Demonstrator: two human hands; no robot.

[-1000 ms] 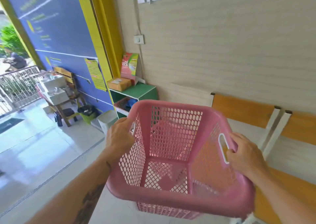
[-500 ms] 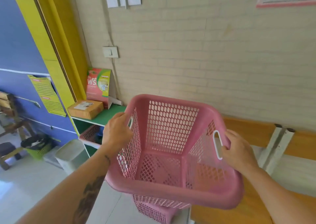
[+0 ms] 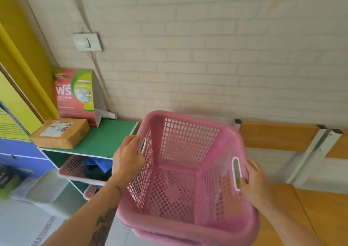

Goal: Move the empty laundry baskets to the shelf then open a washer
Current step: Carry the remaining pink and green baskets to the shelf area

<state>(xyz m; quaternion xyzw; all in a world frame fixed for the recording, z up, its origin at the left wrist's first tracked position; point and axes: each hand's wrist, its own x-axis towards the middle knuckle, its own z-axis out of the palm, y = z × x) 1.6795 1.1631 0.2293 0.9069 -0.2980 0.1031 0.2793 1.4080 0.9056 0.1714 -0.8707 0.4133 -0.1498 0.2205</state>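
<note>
Since the frame one second back, the pink basket (image 3: 188,163) has been carried closer to the green shelf (image 3: 111,138), and the view has swung from the open doorway side to the brick wall. Compared with half a second back, the shelf top is seen nearer and larger, with the basket's left rim now just beside its right end.

Grip state: left hand (image 3: 128,157) is closed over the basket's left handle, fingers curled through the white-edged slot. Right hand (image 3: 254,181) is closed on the right handle (image 3: 236,173), fingertips hooked into its slot. The basket is held in the air, upright, tilted slightly toward the camera. No contents are seen through the mesh; it is judged empty.

A second pink rim (image 3: 162,235) is seen directly below the carried basket. Whether it is nested with it or is standing separately cannot be told.

Shelf condition: the top is partly taken by a brown parcel (image 3: 60,133) and a red-and-green box (image 3: 75,93); bare green is left at the right. On the tier beneath, another pink basket (image 3: 75,166) with dark and blue items is noted, and a further pink rim (image 3: 92,190) lower still.

Progress, as judged: transport is well under way but placement is not yet done; the basket is not resting on any tier. Left to do: set-down on the shelf, any remaining baskets, then the washer. No washer is in view.
</note>
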